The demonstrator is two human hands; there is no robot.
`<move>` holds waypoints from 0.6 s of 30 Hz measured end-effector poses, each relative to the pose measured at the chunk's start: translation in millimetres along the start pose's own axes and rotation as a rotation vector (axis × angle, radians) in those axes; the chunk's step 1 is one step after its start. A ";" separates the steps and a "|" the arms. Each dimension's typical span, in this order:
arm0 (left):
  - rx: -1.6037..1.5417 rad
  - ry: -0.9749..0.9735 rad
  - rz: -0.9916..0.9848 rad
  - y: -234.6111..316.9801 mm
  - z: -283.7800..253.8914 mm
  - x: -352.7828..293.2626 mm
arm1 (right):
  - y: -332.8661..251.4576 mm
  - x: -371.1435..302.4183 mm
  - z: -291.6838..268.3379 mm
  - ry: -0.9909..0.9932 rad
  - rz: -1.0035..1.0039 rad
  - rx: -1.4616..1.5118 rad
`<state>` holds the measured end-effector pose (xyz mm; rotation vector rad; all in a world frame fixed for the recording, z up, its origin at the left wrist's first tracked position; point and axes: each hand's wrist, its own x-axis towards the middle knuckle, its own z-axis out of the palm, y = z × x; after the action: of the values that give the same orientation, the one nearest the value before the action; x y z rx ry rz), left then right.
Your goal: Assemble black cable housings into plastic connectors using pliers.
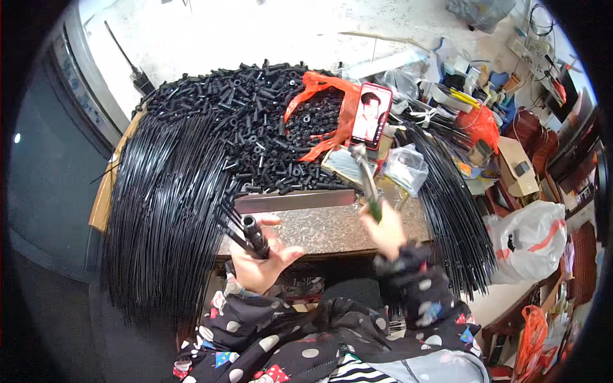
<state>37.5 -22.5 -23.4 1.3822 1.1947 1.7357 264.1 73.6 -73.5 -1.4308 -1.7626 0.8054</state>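
Observation:
My left hand [260, 263] holds a short black tube [255, 234] with thin black rods sticking out of it, just in front of the stone slab [332, 228] on the bench. My right hand [385, 230] grips a small hammer [365, 173] with a green handle, its head raised and blurred above the slab. A long metal bar [294, 200] lies along the slab's far edge. Behind it spreads a big heap of short black tubes [255, 121].
A thick sheaf of long thin black rods [166, 204] hangs over the bench's left side, another sheaf of rods [456, 210] on the right. An orange plastic bag [332, 105], an upright phone [371, 113], clear bags and clutter sit behind. A white sack [527, 239] stands at right.

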 end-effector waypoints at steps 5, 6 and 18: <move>-0.058 -0.080 -0.052 -10.3 0.3 -2.5 | 66.8 56.4 -14.0 -0.005 -0.263 -0.447; -0.058 -0.076 -0.050 -10.4 -1.1 -1.6 | 66.1 56.2 -10.3 -0.042 -0.276 -0.494; -0.215 -0.014 -0.090 -12.6 0.1 3.1 | 58.9 45.8 2.6 0.011 -0.535 -0.638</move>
<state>35.9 -14.7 -33.6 1.1934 1.0139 1.7324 287.5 129.6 -116.9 -1.2108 -2.3631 -0.0609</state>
